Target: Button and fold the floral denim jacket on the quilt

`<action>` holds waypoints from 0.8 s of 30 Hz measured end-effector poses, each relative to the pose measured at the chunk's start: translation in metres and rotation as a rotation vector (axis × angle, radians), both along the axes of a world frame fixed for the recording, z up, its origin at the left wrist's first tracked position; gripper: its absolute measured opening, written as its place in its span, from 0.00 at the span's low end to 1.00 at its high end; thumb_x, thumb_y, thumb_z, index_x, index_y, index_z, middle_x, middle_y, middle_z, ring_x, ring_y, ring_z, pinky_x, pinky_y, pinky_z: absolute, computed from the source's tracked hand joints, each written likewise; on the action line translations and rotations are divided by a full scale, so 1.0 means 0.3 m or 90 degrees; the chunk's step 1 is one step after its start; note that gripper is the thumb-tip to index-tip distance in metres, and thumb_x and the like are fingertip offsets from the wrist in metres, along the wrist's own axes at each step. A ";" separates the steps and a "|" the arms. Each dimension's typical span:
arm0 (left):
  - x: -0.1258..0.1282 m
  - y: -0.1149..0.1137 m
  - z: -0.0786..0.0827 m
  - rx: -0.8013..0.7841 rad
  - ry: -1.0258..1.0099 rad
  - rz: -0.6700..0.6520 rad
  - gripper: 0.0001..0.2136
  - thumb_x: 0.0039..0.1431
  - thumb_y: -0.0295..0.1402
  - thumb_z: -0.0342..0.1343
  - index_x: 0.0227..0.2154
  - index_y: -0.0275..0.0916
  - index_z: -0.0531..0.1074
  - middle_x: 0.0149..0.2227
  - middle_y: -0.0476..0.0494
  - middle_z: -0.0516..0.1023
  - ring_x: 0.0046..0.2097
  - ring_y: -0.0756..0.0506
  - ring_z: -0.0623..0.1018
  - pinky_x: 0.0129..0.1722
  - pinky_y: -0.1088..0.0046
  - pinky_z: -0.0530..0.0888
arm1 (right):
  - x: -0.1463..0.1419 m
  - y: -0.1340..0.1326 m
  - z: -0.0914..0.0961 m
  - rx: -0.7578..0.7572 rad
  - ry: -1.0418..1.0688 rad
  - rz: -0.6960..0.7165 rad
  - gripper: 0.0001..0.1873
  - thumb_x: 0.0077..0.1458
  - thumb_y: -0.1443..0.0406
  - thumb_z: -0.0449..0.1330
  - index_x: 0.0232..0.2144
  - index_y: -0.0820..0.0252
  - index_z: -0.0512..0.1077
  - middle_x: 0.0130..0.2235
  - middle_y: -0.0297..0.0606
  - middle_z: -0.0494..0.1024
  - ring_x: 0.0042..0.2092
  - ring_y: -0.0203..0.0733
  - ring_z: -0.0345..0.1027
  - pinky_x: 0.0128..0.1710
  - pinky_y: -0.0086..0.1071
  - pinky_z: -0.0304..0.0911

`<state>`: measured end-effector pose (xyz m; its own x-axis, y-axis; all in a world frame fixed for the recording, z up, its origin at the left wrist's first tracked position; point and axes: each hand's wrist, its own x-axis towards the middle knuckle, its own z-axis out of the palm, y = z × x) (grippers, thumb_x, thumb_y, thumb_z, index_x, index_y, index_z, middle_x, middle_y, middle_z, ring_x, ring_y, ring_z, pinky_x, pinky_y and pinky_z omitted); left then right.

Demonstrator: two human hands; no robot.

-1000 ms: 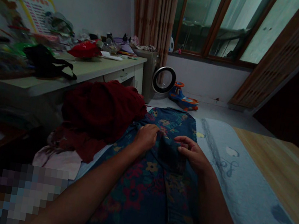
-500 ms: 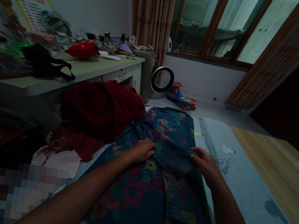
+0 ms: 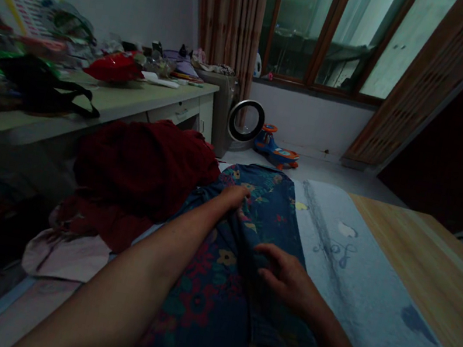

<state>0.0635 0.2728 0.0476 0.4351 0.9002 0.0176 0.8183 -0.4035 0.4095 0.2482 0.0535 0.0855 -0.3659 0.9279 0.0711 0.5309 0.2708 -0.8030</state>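
Observation:
A dark blue garment with a flower print (image 3: 202, 293) lies spread lengthwise on the bed. My left hand (image 3: 234, 197) reaches across its upper part, with fingers closed on the cloth; the fingertips are partly hidden. A dark raised fold runs from that hand toward me along the garment's middle. Just right of this fold is my right hand (image 3: 289, 278), its thumb and forefinger apart and curved over the cloth. Whether its fingertips touch the fabric is hard to tell in the dim light.
A dark red heap of cloth (image 3: 139, 164) and a pale pink cloth (image 3: 67, 255) lie to the left. Beyond are a cluttered desk (image 3: 127, 106), a front-loading washer with its round door (image 3: 246, 121) open, and a blue-orange ride-on toy (image 3: 277, 153). A light blue bed cover (image 3: 355, 283) extends right.
My left hand has moved farther forward along the garment. My right hand has come left and nearer to me, its fingers wider apart. The cloth between them has bunched into a ridge.

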 end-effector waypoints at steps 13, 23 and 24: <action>0.014 0.038 0.025 0.051 0.086 0.046 0.09 0.54 0.31 0.55 0.38 0.41 0.77 0.50 0.39 0.75 0.49 0.38 0.76 0.49 0.66 0.71 | 0.102 -0.024 -0.092 -0.101 -0.004 -0.166 0.06 0.47 0.61 0.62 0.28 0.55 0.70 0.27 0.32 0.72 0.30 0.40 0.64 0.29 0.31 0.57; 0.111 0.080 0.014 0.059 -0.035 0.126 0.20 0.61 0.26 0.48 0.56 0.34 0.65 0.53 0.35 0.75 0.54 0.42 0.75 0.53 0.68 0.69 | 0.335 0.176 -0.119 -0.092 0.494 -0.599 0.26 0.38 0.62 0.70 0.42 0.56 0.68 0.31 0.32 0.75 0.29 0.38 0.69 0.25 0.29 0.62; 0.115 0.072 0.001 0.050 -0.043 0.101 0.23 0.60 0.25 0.50 0.59 0.33 0.62 0.56 0.35 0.74 0.56 0.44 0.74 0.54 0.71 0.68 | 0.344 0.190 -0.135 -0.104 0.485 -0.634 0.26 0.37 0.63 0.70 0.41 0.56 0.68 0.32 0.33 0.76 0.30 0.38 0.70 0.25 0.28 0.63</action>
<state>0.0980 0.2944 0.0480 0.2834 0.9520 0.1152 0.8461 -0.3048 0.4374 0.3514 0.1106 0.0450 0.5776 0.7948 -0.1860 -0.1639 -0.1103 -0.9803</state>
